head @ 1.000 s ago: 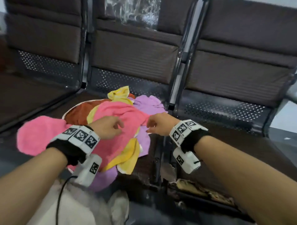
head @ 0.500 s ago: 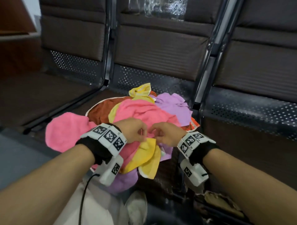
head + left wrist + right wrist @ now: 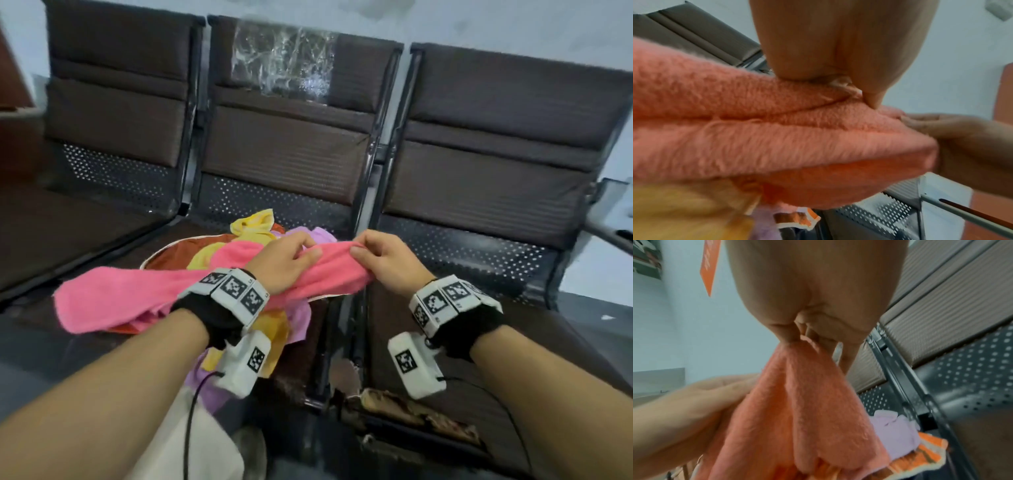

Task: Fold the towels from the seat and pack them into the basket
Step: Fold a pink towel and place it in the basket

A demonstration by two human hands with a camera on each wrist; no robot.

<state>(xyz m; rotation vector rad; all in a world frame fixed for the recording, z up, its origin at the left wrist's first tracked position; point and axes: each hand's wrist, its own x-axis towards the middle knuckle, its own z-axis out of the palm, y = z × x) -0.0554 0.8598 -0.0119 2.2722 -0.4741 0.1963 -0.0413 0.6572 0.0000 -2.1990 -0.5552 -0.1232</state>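
A pink towel [image 3: 137,298] is raised off the heap on the middle seat [image 3: 219,226]. My left hand [image 3: 308,248] grips its bunched top edge, and my right hand [image 3: 358,246] pinches the same edge just to the right. The rest of the towel trails down and left over the heap. The left wrist view shows the pink towel [image 3: 777,129] under my curled fingers [image 3: 840,84]. In the right wrist view the pink towel [image 3: 807,402] hangs from my pinching fingertips [image 3: 791,337]. No basket is in view.
The heap holds a yellow towel [image 3: 253,222], a purple towel [image 3: 308,236] and a brown towel with white trim [image 3: 171,255]. Dark seats [image 3: 479,325] stand left and right, with metal bars [image 3: 363,219] between them. The right seat's front edge [image 3: 411,411] is torn.
Both hands, which met low on the heap, have risen with the pink towel's edge held between them. The towel now trails off the heap. The view has tilted up.
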